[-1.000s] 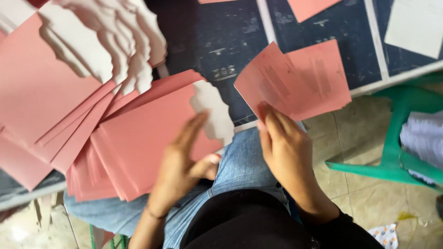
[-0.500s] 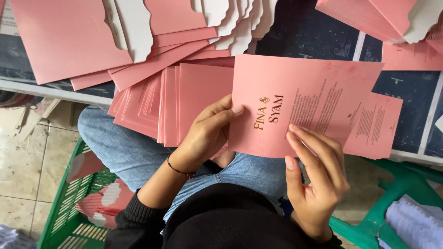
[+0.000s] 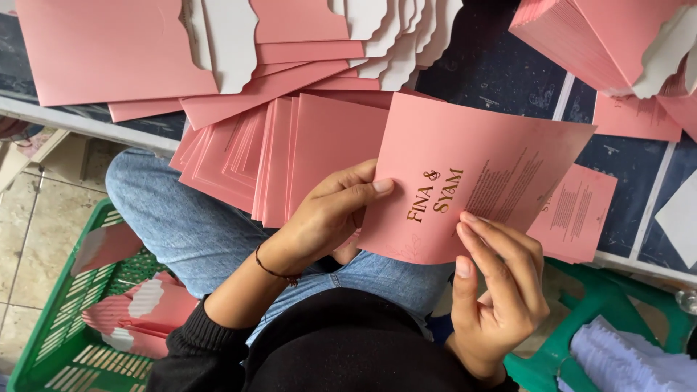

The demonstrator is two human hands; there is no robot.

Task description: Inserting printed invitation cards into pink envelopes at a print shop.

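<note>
Two hands hold one pink card (image 3: 472,174) over the lap, and everything else sits around that card. Behind it lies the dark table (image 3: 501,72), spread with fanned pink envelopes (image 3: 116,51) (white flaps showing) up and to the left of the card. Just left of the card, touching its edge, stands a thick stack of cards (image 3: 290,156). Up and right of the card is another pile (image 3: 602,40). Down and left of it, on the floor, a green basket (image 3: 54,305) holds more envelopes. The left hand (image 3: 330,218) pinches the card's left edge, thumb on top. The right hand (image 3: 501,290) grips its lower edge, fingers (image 3: 494,239) laid on the face.
</note>
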